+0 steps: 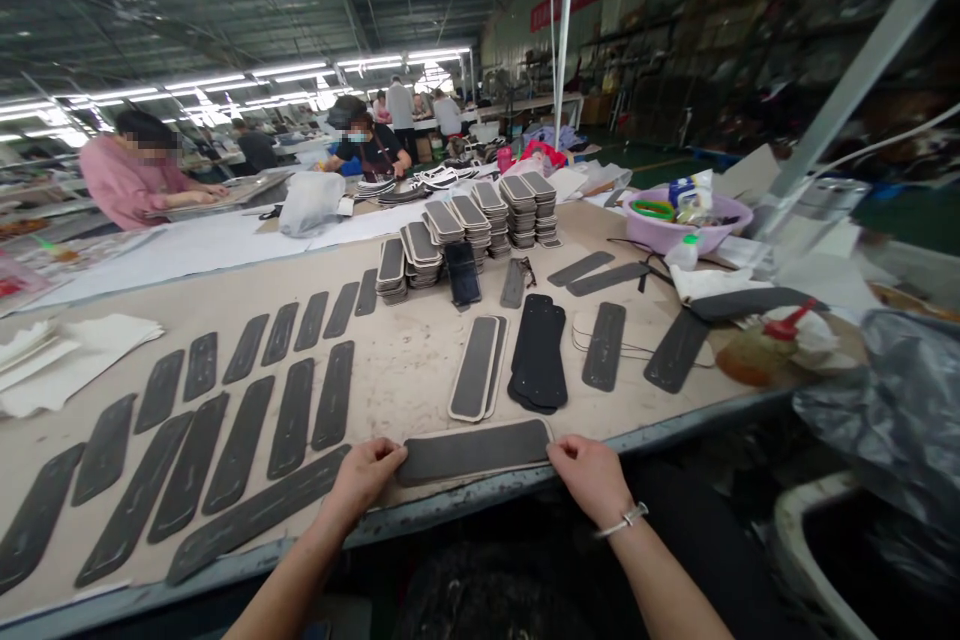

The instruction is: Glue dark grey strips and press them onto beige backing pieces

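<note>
Sideways, the gray strip lies between the left hand and right hand, closed fingers pinching its two ends.

One head-worn camera looks forward and down across the table (both hands close below).

The bench has a bare patch in its middle, but tall stacks block the way to its far edge.
</note>
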